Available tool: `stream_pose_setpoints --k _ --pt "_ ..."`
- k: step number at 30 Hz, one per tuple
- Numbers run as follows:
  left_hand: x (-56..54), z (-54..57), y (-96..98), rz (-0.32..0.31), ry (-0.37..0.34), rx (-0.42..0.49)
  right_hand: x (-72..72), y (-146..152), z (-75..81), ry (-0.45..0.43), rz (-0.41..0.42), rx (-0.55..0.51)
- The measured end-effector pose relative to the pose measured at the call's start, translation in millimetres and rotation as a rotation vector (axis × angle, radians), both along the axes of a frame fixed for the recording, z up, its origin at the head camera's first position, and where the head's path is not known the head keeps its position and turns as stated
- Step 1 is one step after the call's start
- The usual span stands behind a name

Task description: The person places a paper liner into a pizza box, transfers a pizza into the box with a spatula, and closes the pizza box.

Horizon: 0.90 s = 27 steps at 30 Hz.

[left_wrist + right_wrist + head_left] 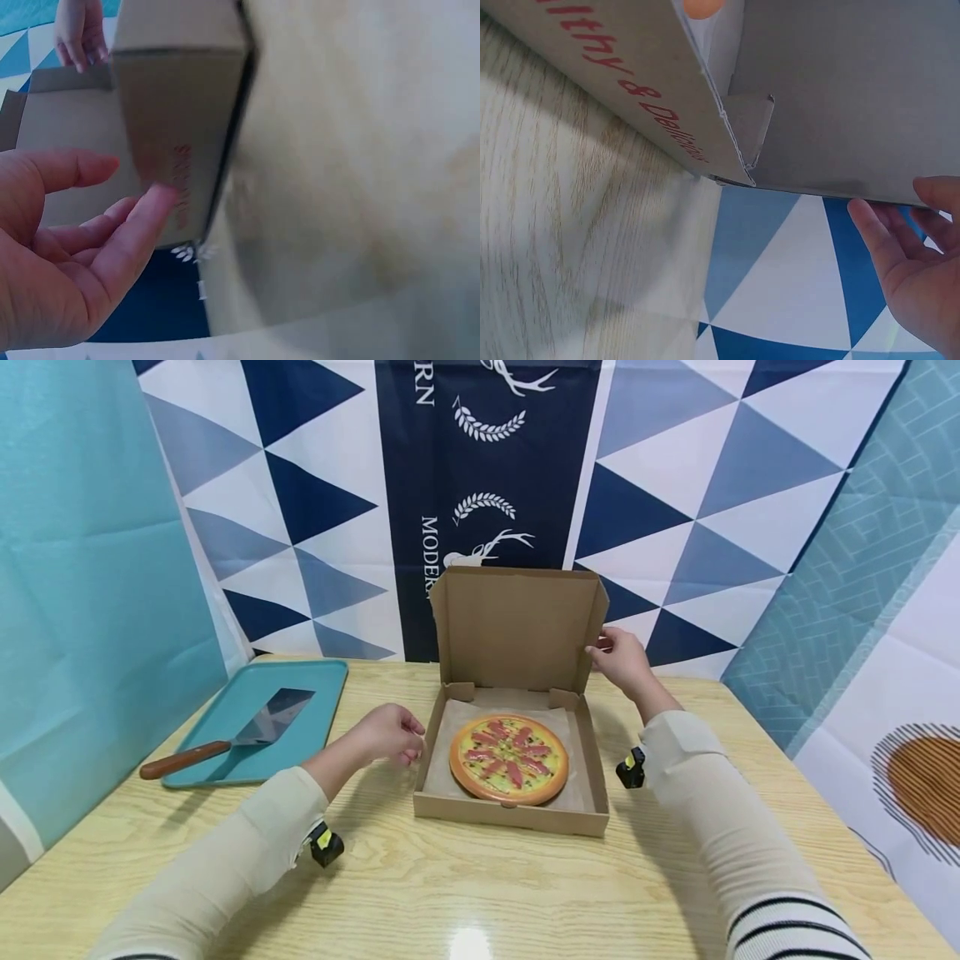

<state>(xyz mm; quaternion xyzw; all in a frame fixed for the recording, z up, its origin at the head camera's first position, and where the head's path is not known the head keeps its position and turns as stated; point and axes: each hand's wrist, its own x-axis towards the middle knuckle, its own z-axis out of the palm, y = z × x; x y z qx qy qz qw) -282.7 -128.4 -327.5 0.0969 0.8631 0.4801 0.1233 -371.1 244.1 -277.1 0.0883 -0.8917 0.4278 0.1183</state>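
A cardboard pizza box (512,814) stands on the table with its lid (517,627) raised. Inside, a pizza (510,758) with an orange crust and red strips lies on a sheet of paper. My right hand (624,662) pinches the lid's right edge, thumb on the inner face and fingers behind, as the right wrist view shows. Beside the box's left wall is my left hand (386,733). Its fingers are loosely bent, with a gap between thumb and fingertips and nothing held; in the left wrist view these fingers (124,244) overlap the box's printed side.
At the left, a teal tray (318,727) carries a metal pizza server (273,718), its wooden handle (183,760) sticking out past the tray's left edge. Patterned cloth (315,468) hangs behind the table (450,885), and more fabric hangs on both sides.
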Motion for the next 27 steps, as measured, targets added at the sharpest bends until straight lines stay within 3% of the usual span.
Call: stream_pose_setpoints --k 5,8,13,16,22,27 --pt "-27.7 20.5 3.3 0.006 0.171 -0.090 1.2 1 -0.1 -0.012 -0.009 0.015" --pt "-46.5 34.3 8.7 0.013 0.240 -0.064 1.4 1 -1.0 -0.007 -0.017 0.027" --pt "-73.9 49.9 19.9 0.163 0.294 0.027 0.2 0 -3.8 0.042 -0.043 0.092" --pt "-86.9 54.5 25.6 0.252 0.356 0.009 -1.0 -1 -4.4 0.068 -0.060 0.128" --pt "-101.6 60.6 33.6 0.296 0.486 -0.153 -2.7 -3 -3.9 0.127 -0.081 0.198" --pt "-104.8 66.7 39.4 0.333 0.531 -0.229 -0.2 -3 -1.0 0.145 -0.111 0.231"
